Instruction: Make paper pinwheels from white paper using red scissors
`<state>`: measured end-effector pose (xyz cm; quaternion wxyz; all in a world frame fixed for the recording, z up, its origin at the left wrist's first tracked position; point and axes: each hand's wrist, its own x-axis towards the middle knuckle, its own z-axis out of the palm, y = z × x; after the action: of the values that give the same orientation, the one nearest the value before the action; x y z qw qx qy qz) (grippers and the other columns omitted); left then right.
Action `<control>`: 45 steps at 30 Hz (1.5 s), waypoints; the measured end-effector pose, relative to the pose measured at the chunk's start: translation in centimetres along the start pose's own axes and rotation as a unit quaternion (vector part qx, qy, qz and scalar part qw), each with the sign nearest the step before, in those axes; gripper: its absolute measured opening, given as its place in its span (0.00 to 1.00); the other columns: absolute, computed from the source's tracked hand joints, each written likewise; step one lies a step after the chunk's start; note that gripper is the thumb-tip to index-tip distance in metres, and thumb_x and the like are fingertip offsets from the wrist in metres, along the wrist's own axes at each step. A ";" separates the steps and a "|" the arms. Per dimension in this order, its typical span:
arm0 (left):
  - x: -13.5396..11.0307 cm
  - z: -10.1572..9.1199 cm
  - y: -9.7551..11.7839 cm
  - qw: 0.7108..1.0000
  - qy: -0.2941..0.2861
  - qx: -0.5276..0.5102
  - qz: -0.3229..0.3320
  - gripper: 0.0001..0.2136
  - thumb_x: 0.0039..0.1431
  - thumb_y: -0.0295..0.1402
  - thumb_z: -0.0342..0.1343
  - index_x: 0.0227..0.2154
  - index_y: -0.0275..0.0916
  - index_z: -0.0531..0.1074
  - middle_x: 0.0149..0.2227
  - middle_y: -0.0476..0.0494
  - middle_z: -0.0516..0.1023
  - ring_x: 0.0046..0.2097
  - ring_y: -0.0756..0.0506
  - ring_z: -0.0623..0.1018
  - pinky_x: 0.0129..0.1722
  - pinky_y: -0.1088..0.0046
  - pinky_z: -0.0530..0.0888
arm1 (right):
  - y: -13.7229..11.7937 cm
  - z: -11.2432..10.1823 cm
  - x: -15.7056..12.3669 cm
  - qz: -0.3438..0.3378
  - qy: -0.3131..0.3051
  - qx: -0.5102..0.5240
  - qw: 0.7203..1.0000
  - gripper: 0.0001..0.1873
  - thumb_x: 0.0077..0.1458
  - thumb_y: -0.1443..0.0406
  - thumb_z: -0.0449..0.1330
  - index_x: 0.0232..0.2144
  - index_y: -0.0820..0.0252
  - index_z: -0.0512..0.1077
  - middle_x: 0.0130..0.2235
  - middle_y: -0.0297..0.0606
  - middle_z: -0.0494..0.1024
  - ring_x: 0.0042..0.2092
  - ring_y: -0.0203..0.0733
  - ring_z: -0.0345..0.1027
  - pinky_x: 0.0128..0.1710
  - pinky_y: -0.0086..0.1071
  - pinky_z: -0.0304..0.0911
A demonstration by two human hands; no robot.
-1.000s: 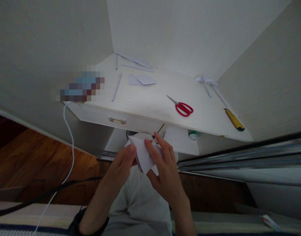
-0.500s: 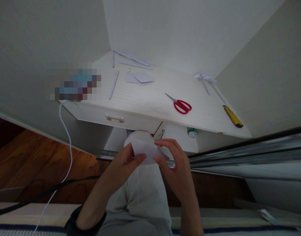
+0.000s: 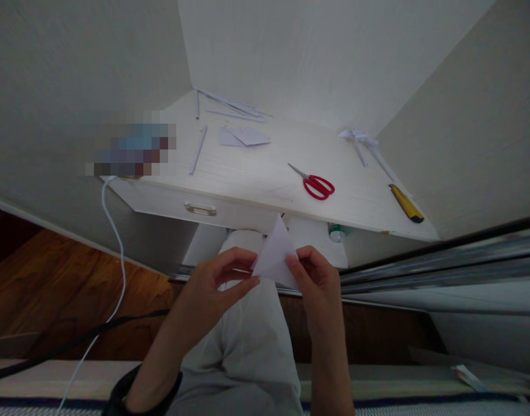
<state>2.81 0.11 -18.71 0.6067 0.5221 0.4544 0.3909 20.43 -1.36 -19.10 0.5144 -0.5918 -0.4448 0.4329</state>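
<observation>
The paper [image 3: 275, 257] is in both hands, above the person's trousers [image 3: 256, 335] and just short of the desk [image 3: 256, 173]. It shows as a triangle with its tip toward 12 o'clock. The left hand [image 3: 217, 283] is narrow, its thumb and fingers at the paper's 8 o'clock corner. The right hand [image 3: 320, 280] holds the paper's 4 o'clock side, thumb flat on the near face and fingers bent behind.

Taking the paper as the centre of the dial, red-handled scissors [image 3: 317, 186] lie on the desk at 1 o'clock, blades pointing toward 10. Farther out at 1 o'clock, tubes [image 3: 360, 151] lean together near the wall; a yellow cutter [image 3: 406, 203] lies at 2. Two overlapping sheets [image 3: 249, 136] lie at 11 o'clock, with a lone roll [image 3: 198, 149] beside them and thin sticks [image 3: 235, 108] behind. A blurred-out thing [image 3: 137, 144] sits at 10 o'clock, a white cord [image 3: 119, 248] hanging below it. Under the desk edge at 2 o'clock stands a green-labelled jar [image 3: 336, 232].
</observation>
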 end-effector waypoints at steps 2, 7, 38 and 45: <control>-0.1 0.2 0.3 1.000 0.014 0.018 0.003 0.05 0.52 0.30 0.63 0.33 0.40 0.76 0.35 0.48 0.82 0.37 0.48 0.81 0.41 0.75 0.78 | -0.1 0.0 -0.2 0.003 0.008 0.018 1.000 0.11 0.54 0.59 0.63 0.26 0.58 0.69 0.25 0.29 0.71 0.28 0.34 0.63 0.28 0.27 0.55; -0.4 0.3 0.4 0.998 0.030 0.053 0.027 0.03 0.52 0.30 0.63 0.31 0.41 0.78 0.32 0.51 0.82 0.35 0.48 0.81 0.39 0.77 0.77 | -0.2 -0.1 -0.7 -0.008 -0.027 0.026 0.999 0.08 0.54 0.61 0.63 0.27 0.57 0.71 0.27 0.30 0.73 0.30 0.35 0.65 0.29 0.26 0.58; -1.0 0.3 1.1 0.998 0.057 0.028 0.027 0.02 0.53 0.31 0.63 0.27 0.40 0.77 0.28 0.51 0.81 0.32 0.50 0.81 0.36 0.79 0.77 | -0.2 0.8 -1.4 0.021 -0.008 0.068 0.997 0.05 0.46 0.61 0.68 0.28 0.55 0.82 0.28 0.34 0.82 0.29 0.40 0.70 0.31 0.31 0.65; -1.1 0.4 1.3 0.999 0.050 -0.002 0.005 0.04 0.51 0.31 0.63 0.24 0.39 0.75 0.24 0.51 0.80 0.29 0.50 0.80 0.33 0.79 0.76 | -0.3 0.6 -1.3 0.015 -0.020 0.072 0.997 0.04 0.46 0.62 0.68 0.27 0.56 0.81 0.27 0.33 0.81 0.29 0.40 0.70 0.31 0.31 0.65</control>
<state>2.84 -0.83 -17.25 0.5824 0.5031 0.4808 0.4203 19.52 -2.48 -18.83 0.5403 -0.5510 -0.4135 0.4832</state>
